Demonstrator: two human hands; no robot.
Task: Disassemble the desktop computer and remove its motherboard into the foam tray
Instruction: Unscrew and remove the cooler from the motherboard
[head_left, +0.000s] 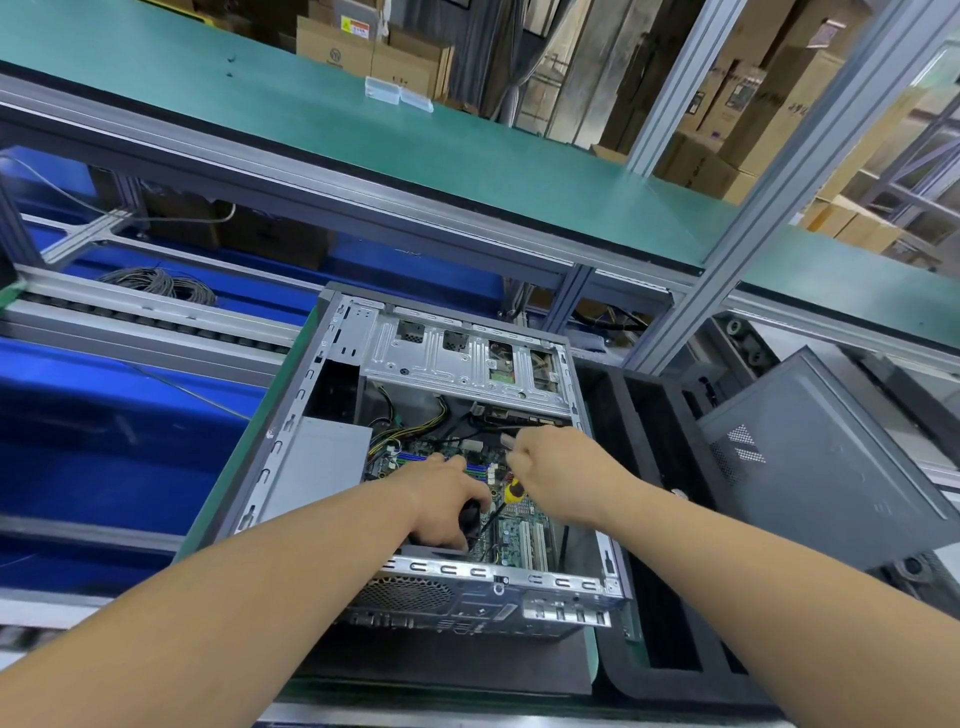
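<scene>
Right hand (545, 465) curled over green motherboard (519, 525).

Bright even overhead light, soft shadows; strong wide-angle bending at edges, corners slightly blurred.

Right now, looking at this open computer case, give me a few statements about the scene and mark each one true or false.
1. The motherboard is inside the computer case. True.
2. The side panel is fitted on the case. False: it is off, lying to the right of the case.
3. The right hand holds a screwdriver with a yellow and black handle. True.
4. The left hand rests outside the case on the green shelf. False: it reaches inside the case, over the board.
5. A coil of grey cable lies to the left, beyond the case. True.
</scene>
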